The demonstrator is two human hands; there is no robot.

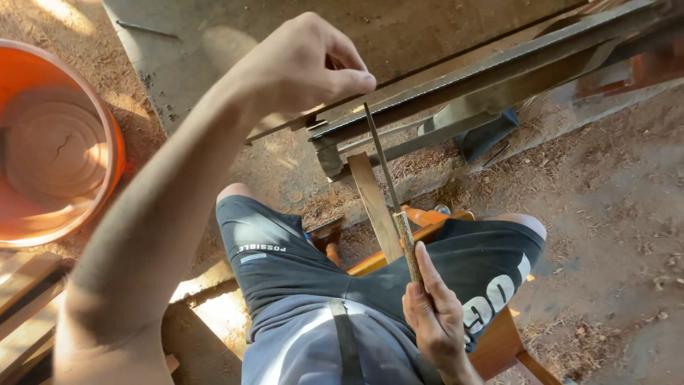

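Note:
My left hand reaches forward from the lower left, its fingers pinched at the far tip of a thin dark file. My right hand grips the file's wooden handle just above my lap, index finger laid along it. The file slants across a long grey metal blade held in a bar that runs from the middle to the upper right. A flat wooden stick stands under the bar's near end. I sit with dark shorts on an orange wooden stool.
An orange bucket sits on the ground at the left. Wooden planks lie at the lower left. A concrete slab lies beyond the bar. Sawdust covers the dirt ground at the right.

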